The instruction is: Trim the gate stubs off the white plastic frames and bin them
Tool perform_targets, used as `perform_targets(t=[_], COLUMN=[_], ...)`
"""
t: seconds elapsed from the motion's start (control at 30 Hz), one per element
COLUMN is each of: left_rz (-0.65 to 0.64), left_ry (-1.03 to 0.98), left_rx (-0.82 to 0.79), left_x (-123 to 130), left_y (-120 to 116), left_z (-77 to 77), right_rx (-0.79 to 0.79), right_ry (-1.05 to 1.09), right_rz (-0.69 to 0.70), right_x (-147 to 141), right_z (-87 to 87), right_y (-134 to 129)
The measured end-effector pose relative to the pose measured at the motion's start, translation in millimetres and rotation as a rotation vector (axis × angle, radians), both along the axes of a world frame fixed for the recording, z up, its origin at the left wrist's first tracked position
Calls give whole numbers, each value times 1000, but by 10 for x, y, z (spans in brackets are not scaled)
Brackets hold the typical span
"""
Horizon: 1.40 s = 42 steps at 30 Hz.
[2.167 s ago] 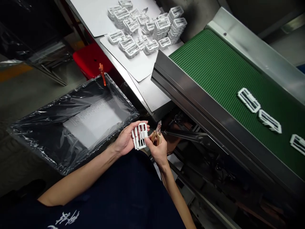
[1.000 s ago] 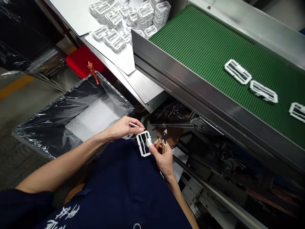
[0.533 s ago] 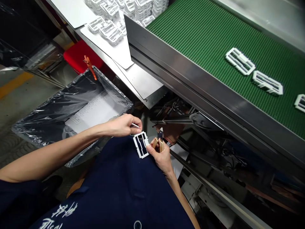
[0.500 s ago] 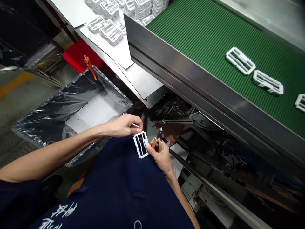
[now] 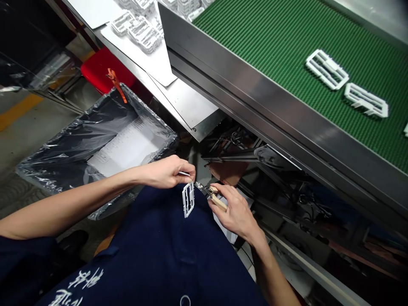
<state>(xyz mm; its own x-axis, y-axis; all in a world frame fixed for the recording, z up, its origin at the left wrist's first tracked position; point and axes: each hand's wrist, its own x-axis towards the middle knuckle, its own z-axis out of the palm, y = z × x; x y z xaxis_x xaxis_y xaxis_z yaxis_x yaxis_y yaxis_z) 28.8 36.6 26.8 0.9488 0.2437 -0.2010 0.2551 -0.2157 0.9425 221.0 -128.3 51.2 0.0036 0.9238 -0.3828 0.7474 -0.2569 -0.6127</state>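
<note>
The left hand (image 5: 172, 172) is pinching white plastic between thumb and fingers; the frame (image 5: 188, 199) is hanging from those fingertips, above the lap. The right hand (image 5: 238, 211) is curling its fingers around the cutters (image 5: 216, 199). Caution: with blades (image 5: 200, 186) sitting just beside the pinch, a slip could be nicking skin; a slack pinch could be dropping the frame.

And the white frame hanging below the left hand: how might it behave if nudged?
The white frame would probably swing or twist: its lower end hangs free below the left hand. It looks light for its size, being mostly open slots between thin bars. Its straight edges suggest it is fairly stiff, though the slim bars might snap if pressed.
</note>
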Motion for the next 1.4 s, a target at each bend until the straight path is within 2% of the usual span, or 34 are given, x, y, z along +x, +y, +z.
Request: perform_targets(t=[0.07, 0.17, 0.43, 0.77, 1.23, 1.4], left_rz=[-24, -55, -146, -199, -230, -136], left_ry=[-9, -4, 76, 109, 126, 99], left_rx=[50, 111, 224, 206, 148, 27], left_x=[27, 57, 89, 159, 224, 171], left_y=[-7, -12, -31, -33, -59, -114], left_z=[32, 93, 220, 266, 241, 155], right_rx=[1, -27, -119, -217, -160, -216], right_ry=[-150, -273, -395, -511, -556, -504], right_rz=[106, 193, 331, 498, 650, 591], right_x=[50, 59, 71, 109, 103, 171], right_z=[116, 247, 457, 695, 786, 680], right_y=[41, 109, 270, 462, 681, 658])
